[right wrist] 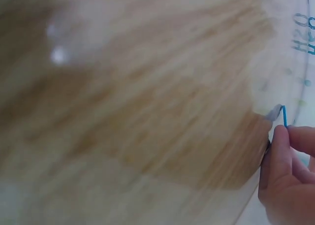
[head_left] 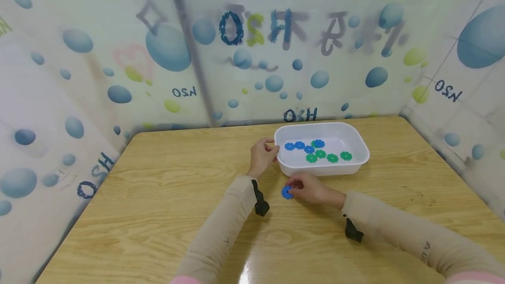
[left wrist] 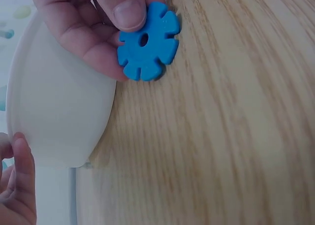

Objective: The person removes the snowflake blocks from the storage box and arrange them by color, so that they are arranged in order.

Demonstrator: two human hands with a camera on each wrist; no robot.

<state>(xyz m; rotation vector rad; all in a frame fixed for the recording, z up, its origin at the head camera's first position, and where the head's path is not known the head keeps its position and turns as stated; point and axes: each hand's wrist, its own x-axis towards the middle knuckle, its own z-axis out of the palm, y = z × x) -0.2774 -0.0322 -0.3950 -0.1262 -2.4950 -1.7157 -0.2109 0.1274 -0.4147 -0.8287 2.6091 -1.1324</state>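
A blue flower-shaped disc (head_left: 287, 192) with notched edges and a hole in its middle is pinched between thumb and fingers of my right hand (head_left: 309, 187), just in front of the white plastic tub (head_left: 319, 170). The left wrist view shows this disc (left wrist: 150, 45) up close, held over the wood. My left hand (head_left: 261, 157) grips the tub's left rim; in the left wrist view its fingers (left wrist: 23, 158) are at the tub's edge. Inside the tub lie several blue discs (head_left: 300, 145) and several green discs (head_left: 332, 158). The right wrist view catches the held disc (right wrist: 284, 115) edge-on.
The tub stands near the back of a wooden table (head_left: 169, 196). A wall covering (head_left: 256, 73) printed with blue and green bubbles rises behind the table and along both sides. Dark wrist mounts (head_left: 260, 200) sit on both sleeves.
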